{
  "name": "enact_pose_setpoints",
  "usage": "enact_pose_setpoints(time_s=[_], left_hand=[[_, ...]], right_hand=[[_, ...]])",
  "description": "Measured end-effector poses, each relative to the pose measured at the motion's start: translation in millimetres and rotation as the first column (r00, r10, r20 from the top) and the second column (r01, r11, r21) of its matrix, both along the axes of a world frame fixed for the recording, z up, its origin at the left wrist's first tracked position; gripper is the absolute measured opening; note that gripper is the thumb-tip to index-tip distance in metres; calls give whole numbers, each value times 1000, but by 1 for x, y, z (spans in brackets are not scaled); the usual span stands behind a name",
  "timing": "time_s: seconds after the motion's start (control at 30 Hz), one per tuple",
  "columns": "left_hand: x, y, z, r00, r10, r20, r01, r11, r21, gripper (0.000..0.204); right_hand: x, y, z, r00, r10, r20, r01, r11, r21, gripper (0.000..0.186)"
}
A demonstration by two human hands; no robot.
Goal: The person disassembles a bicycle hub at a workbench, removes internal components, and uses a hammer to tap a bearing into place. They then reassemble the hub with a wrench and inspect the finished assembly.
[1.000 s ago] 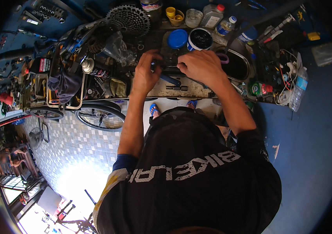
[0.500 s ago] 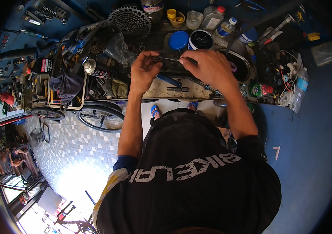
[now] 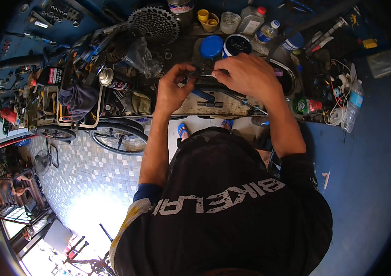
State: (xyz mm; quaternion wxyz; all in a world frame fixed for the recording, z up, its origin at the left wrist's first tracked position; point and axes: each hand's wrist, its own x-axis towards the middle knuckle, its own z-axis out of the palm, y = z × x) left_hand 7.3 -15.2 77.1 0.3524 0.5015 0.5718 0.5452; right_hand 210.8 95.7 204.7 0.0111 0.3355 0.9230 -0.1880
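Observation:
Over the workbench (image 3: pixel 188 109), my left hand (image 3: pixel 171 94) pinches a small dark part (image 3: pixel 191 72) whose kind I cannot make out. My right hand (image 3: pixel 253 80) is closed on a thin metal tool (image 3: pixel 206 75) like a pick, its tip reaching the dark part. The fingers cover the tool's other end. Below the hands lie a blue-handled tool (image 3: pixel 203 95) and a short metal cylinder-shaped tool (image 3: pixel 210 104). Just beyond the right hand stands an open tub (image 3: pixel 237 46) of dark grease, with a blue lid (image 3: pixel 211 47) beside it.
A large bicycle cassette (image 3: pixel 153 25), a crumpled plastic bag (image 3: pixel 143 59) and a spray can (image 3: pixel 106 77) crowd the left of the bench. Bottles (image 3: pixel 267 32) stand at the back. A clear water bottle (image 3: pixel 353 106) is at the right. Bicycle wheels (image 3: pixel 119 137) rest below the bench edge.
My left hand has shifted slightly right and nearer to me, with the dark part. My right hand has tilted a little, still holding the thin tool.

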Motion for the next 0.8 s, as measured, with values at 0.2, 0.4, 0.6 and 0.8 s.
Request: enact_pose_setpoints(time_s=[0.2, 0.4, 0.6, 0.8], left_hand=[[0, -2, -6, 998, 62, -14, -63, 997, -48, 32], [-3, -3, -15, 979, 144, 143, -128, 985, -117, 35], [-1, -2, -12, 966, 155, 208, -138, 986, -93, 35], [8, -7, -15, 958, 173, 231, -147, 981, -124, 35]], right_hand=[[-7, -8, -15, 998, -57, -21, 57, 998, -20, 23], [-12, -38, -37, 975, -194, -111, 197, 980, 23, 24], [-15, -55, -51, 940, -284, -188, 305, 948, 91, 26], [-7, -49, -54, 927, -309, -211, 325, 945, 46, 27]])
